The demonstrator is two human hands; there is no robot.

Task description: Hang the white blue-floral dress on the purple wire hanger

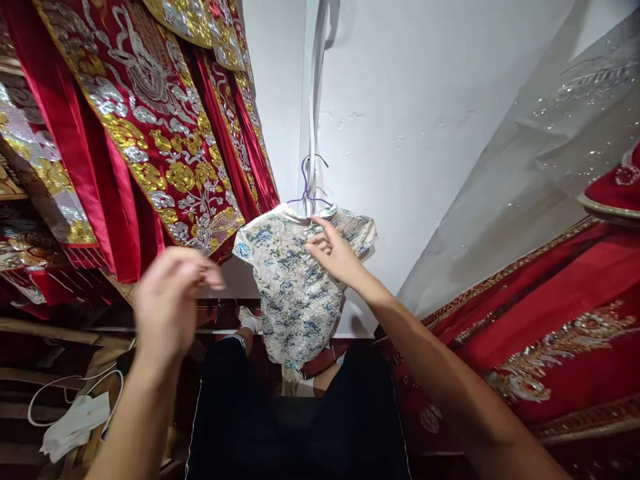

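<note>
A cream short-sleeved garment (295,300) with a blue floral pattern hangs upright in front of me on a thin purple hanger (305,180). A seam runs down its middle from the collar. My right hand (334,255) is at the garment's neckline, index finger stretched toward the collar and thumb apart from it; the other fingers are curled. Whether its fingertips touch the cloth is hard to tell. My left hand (173,297) is raised left of the garment, apart from it. Motion smears its fingers.
Red embroidered garments (165,133) with gold and silver sequins hang at the left. Another red garment (560,333) and sheer fabric (500,200) are at the right. A white strap (315,80) runs down the wall. A white cable (75,380) and crumpled tissue (77,427) lie lower left.
</note>
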